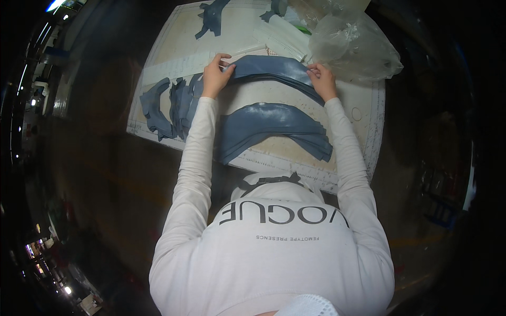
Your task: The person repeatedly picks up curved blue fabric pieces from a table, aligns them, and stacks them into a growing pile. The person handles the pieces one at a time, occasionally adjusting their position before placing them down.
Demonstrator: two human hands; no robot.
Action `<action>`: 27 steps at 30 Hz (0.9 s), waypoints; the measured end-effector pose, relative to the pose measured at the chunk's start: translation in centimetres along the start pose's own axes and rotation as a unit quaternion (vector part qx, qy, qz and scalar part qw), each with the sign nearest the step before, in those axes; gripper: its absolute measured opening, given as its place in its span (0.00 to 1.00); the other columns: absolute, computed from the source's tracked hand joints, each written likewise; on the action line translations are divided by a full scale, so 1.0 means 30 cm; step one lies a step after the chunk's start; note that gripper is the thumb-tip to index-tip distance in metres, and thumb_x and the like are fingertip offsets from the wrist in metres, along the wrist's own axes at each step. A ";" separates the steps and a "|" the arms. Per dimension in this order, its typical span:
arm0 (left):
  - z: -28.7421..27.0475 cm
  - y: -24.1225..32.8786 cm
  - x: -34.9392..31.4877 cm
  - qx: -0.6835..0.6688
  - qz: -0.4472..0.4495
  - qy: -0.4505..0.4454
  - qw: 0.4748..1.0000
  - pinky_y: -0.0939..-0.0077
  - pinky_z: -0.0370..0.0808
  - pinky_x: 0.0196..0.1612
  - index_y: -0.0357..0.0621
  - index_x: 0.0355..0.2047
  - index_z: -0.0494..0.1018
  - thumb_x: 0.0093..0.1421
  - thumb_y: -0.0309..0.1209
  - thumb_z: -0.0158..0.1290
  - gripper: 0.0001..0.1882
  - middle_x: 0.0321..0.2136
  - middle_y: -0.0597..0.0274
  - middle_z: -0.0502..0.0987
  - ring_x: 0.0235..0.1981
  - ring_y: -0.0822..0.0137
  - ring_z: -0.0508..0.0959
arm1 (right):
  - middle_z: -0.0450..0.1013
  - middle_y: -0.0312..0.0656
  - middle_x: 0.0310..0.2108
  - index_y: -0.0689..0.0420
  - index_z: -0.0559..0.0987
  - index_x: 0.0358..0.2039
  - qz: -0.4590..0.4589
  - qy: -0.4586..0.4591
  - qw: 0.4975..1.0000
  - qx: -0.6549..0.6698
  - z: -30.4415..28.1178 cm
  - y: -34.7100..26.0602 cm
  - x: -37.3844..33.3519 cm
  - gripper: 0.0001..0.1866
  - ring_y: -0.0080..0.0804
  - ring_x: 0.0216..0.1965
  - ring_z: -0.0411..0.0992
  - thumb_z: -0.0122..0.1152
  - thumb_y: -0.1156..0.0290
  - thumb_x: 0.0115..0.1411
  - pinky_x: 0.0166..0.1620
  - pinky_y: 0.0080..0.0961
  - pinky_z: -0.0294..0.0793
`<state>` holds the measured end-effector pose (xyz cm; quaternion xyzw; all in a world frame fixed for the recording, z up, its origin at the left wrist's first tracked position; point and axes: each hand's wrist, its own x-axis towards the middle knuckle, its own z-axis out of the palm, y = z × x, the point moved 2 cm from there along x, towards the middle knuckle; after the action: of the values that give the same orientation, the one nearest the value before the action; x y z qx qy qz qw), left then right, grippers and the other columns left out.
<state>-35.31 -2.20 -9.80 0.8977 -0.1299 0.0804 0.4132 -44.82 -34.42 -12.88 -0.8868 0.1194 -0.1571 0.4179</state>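
A blue-grey curved cut piece (271, 66) of smooth, leather-like sheet arches across the far middle of the table, on top of similar layers. Its left end is pinched between the thumb and fingers of my left hand (216, 77). At the other end, my right hand (322, 81) grips its edge with thumb and forefinger. Nearer to me lies a second fanned stack of curved blue-grey pieces (269, 118), between my forearms. Whether I hold one layer or several cannot be made out.
Smaller blue-grey cut pieces (155, 109) lie in piles left of my left forearm. Another dark piece (212, 20) rests at the far left of the white table (363, 113). A clear plastic bag (353, 47) and white sheets (284, 36) occupy the far right.
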 end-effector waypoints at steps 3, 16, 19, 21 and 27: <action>0.054 -0.067 0.013 0.074 -0.013 -0.050 0.996 0.66 0.74 0.35 0.53 0.37 0.79 0.50 0.36 0.62 0.12 0.28 0.61 0.81 0.29 0.59 0.79 | 0.79 0.43 0.29 0.53 0.81 0.36 0.012 0.022 1.000 -0.018 0.031 0.044 -0.004 0.09 0.38 0.31 0.78 0.65 0.68 0.54 0.39 0.32 0.75; -0.104 0.009 -0.331 -0.036 -0.014 -0.137 0.990 0.77 0.73 0.31 0.41 0.31 0.77 0.51 0.30 0.63 0.09 0.26 0.62 0.79 0.24 0.70 0.75 | 0.70 0.40 0.36 0.52 0.80 0.40 -0.141 -0.154 0.976 -0.056 -0.027 -0.166 -0.362 0.16 0.39 0.42 0.68 0.70 0.69 0.48 0.47 0.32 0.70; -0.114 0.007 -0.453 -0.012 -0.041 -0.186 0.982 0.79 0.71 0.32 0.41 0.33 0.77 0.49 0.31 0.66 0.13 0.26 0.65 0.77 0.26 0.74 0.73 | 0.69 0.40 0.38 0.51 0.79 0.42 -0.123 -0.143 0.978 -0.084 -0.005 -0.177 -0.423 0.20 0.39 0.43 0.67 0.72 0.66 0.47 0.47 0.33 0.70; -0.100 -0.006 -0.498 -0.004 -0.047 -0.174 0.984 0.80 0.71 0.33 0.41 0.35 0.76 0.47 0.31 0.67 0.15 0.27 0.66 0.76 0.28 0.75 0.73 | 0.68 0.39 0.39 0.50 0.79 0.44 -0.108 -0.135 0.980 -0.097 0.000 -0.164 -0.429 0.24 0.39 0.44 0.67 0.74 0.63 0.44 0.48 0.34 0.70; -0.072 -0.015 -0.569 -0.002 0.035 -0.048 0.998 0.75 0.74 0.37 0.40 0.37 0.76 0.45 0.29 0.68 0.19 0.32 0.60 0.76 0.32 0.66 0.77 | 0.69 0.36 0.40 0.50 0.79 0.41 -0.063 -0.121 0.987 -0.081 0.009 -0.142 -0.430 0.23 0.38 0.45 0.67 0.76 0.62 0.43 0.49 0.33 0.69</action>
<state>-51.52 2.56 -13.02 0.8945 -0.1811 0.0512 0.4056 -56.27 -27.15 -12.02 -0.9359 0.0245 -0.0646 0.3454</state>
